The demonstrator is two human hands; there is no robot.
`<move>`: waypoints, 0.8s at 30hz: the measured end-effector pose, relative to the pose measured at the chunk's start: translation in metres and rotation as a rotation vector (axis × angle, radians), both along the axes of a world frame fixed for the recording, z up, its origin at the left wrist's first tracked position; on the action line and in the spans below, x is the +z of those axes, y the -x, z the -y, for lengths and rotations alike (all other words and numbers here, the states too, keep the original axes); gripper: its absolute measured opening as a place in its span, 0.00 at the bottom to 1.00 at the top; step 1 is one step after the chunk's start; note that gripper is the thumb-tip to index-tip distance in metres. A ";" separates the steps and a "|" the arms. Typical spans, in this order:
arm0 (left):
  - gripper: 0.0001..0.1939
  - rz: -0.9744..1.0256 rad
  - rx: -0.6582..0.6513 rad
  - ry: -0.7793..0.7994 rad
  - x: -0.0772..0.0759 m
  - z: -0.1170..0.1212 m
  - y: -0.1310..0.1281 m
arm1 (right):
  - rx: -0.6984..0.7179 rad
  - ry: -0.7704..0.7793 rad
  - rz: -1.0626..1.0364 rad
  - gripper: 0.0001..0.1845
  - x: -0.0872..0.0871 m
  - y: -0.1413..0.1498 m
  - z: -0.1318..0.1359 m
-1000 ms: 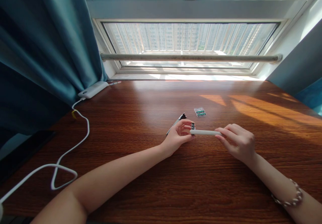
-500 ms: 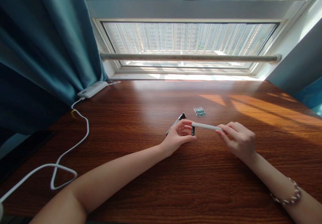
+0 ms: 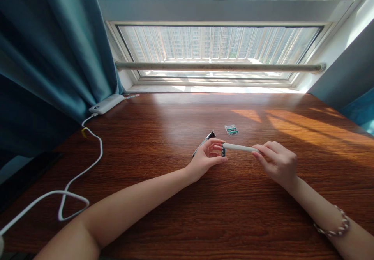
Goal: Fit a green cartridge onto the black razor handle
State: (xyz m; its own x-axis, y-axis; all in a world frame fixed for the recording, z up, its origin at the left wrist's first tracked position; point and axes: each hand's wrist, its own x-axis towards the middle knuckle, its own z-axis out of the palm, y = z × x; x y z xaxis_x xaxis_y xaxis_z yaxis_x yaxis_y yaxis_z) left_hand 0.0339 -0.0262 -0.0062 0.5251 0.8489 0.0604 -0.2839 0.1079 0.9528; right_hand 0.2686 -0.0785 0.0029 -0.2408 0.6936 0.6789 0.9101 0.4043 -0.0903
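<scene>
My left hand [image 3: 201, 159] pinches a small dark piece [image 3: 223, 151], which looks like a razor cartridge, between thumb and fingertips. A slim white stick-like handle [image 3: 239, 147] reaches across to the upper end of that piece. They appear to meet there; whether they are joined I cannot tell. My right hand [image 3: 277, 162] is closed on the handle's other end. Behind my left hand lies a silver and black razor-like handle [image 3: 207, 138], partly hidden by the fingers. Farther back rests a small clear tray [image 3: 234, 127] with green-striped pieces in it.
A brown wooden table [image 3: 163, 213] stretches to the window. At the back left lies a white power-bank-like device [image 3: 107, 104], with a white cable [image 3: 99, 160] looping down the left side. Blue curtain [image 3: 58, 38] hangs beside it. A dark flat object [image 3: 32, 176] sits at the left edge.
The dark piece in my left hand has turned slightly, and its face catches more light. Both hands and the white handle stay almost in place.
</scene>
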 end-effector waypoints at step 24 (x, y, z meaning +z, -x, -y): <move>0.21 -0.008 0.003 0.006 0.001 0.000 -0.001 | 0.067 0.034 0.015 0.08 -0.001 -0.001 -0.001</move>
